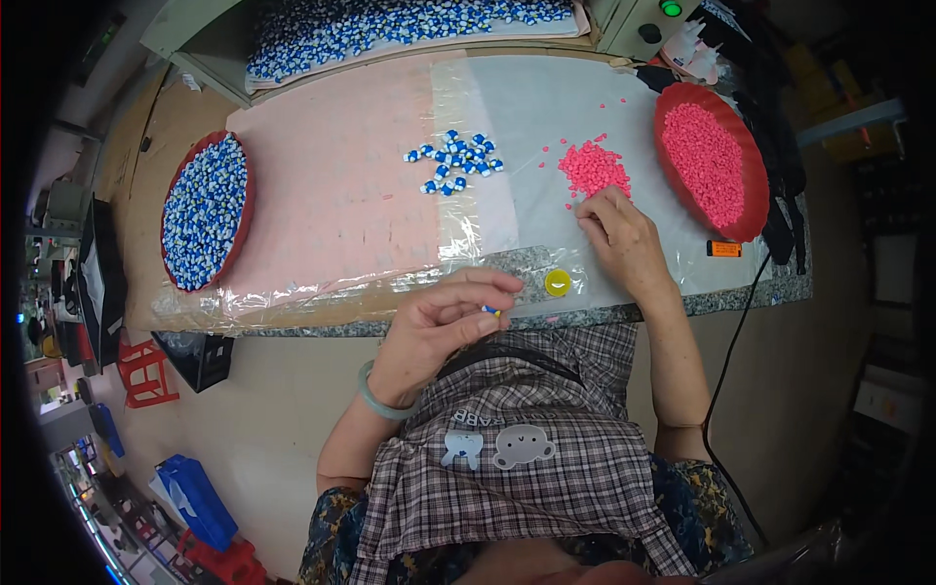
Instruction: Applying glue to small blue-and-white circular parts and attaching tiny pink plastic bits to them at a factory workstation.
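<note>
Near the table's front edge, my left hand pinches a small blue-and-white piece with a bit of yellow on it. Just right of that hand lies a small round yellow lid or dish. My right hand reaches to the near edge of a heap of small pink pieces. Its thumb and fingertips are pressed together, and whatever sits between them is hidden. Left of the heap, a loose cluster of blue-and-white pieces lies on the clear plastic covering.
A red scalloped tray full of blue-and-white pieces stands at the left. Another red tray, holding pink pieces, stands at the right beside an orange-and-black object. At the back, a grey metal housing shelters more blue-and-white pieces. A black cable hangs at the right.
</note>
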The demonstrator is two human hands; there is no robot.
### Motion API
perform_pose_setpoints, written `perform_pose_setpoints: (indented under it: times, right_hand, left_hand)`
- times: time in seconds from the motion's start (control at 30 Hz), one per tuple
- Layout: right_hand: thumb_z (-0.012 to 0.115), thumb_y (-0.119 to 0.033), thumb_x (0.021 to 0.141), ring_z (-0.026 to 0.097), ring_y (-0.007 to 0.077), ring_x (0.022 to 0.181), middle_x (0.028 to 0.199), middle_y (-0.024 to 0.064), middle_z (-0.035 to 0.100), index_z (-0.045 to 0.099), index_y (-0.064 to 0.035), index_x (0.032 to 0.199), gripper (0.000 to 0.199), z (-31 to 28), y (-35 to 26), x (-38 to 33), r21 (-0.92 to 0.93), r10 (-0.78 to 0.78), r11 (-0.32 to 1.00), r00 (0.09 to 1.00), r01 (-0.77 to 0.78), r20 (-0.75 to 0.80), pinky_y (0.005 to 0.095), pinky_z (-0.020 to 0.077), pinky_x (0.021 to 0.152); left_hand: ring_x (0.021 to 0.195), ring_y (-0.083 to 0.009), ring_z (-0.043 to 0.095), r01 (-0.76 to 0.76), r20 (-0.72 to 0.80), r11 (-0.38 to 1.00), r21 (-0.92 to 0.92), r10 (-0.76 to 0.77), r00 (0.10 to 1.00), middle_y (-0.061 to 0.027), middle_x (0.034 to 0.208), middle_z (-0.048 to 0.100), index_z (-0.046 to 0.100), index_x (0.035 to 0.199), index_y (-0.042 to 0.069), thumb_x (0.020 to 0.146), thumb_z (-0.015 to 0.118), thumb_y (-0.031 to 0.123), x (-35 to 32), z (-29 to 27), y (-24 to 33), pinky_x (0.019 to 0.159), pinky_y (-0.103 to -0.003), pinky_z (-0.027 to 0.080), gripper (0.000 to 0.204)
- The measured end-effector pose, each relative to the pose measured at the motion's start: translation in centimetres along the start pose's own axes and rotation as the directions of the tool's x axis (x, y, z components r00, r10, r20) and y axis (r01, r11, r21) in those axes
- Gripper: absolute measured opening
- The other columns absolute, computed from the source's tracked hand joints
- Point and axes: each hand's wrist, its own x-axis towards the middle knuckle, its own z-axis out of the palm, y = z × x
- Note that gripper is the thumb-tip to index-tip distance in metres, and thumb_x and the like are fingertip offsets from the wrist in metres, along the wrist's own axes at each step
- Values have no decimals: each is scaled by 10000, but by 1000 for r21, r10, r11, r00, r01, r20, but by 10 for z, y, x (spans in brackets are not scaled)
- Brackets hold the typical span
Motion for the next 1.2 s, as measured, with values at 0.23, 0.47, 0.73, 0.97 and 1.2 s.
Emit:
perform_pose_setpoints:
  times: [0.23,0.47,0.73,0.97,1.2]
  right_hand:
    - [706,8,842,649,264,773,892,97,599,602,-6,918,130,-8,1,0,31,47,998,996,-49,70,369,519,690]
    - [698,21,847,643,260,745,890,100,614,636,0,925,102,-6,-2,-3,44,10,999,998,-12,67,356,515,665]
    - [661,57,856,609,188,685,873,91,603,610,8,944,113,-7,0,-2,62,9,998,996,-15,89,307,486,628]
    - [634,54,904,606,89,742,901,25,629,597,-9,933,78,-6,14,-13,575,299,746,941,-335,160,240,500,661]
    - [660,41,923,624,91,761,926,41,655,601,-21,984,105,-12,8,-19,734,311,509,892,-448,329,233,510,661]
  left_hand:
    - [1077,-205,666,-84,-105,996,-26,81,991,-151,1186,669,613,1190,-31,915,677,-47,14,4,-7,963,-336,553,282]
    - [1095,-208,662,-222,-107,969,106,233,967,-174,1238,641,651,1135,-45,918,644,-86,18,1,-10,977,-341,551,221]
    - [988,-179,678,-159,-193,985,65,168,967,-143,1121,689,663,1199,-32,965,626,-29,12,-4,-14,907,-310,564,237]
    - [792,-125,644,-121,-214,992,17,122,969,-107,982,725,666,1230,-32,1010,619,94,12,-9,-14,766,-255,542,258]
    - [789,-117,644,-90,-208,990,111,112,972,-114,997,723,663,1230,-37,1007,618,82,14,-4,-20,723,-255,548,257]
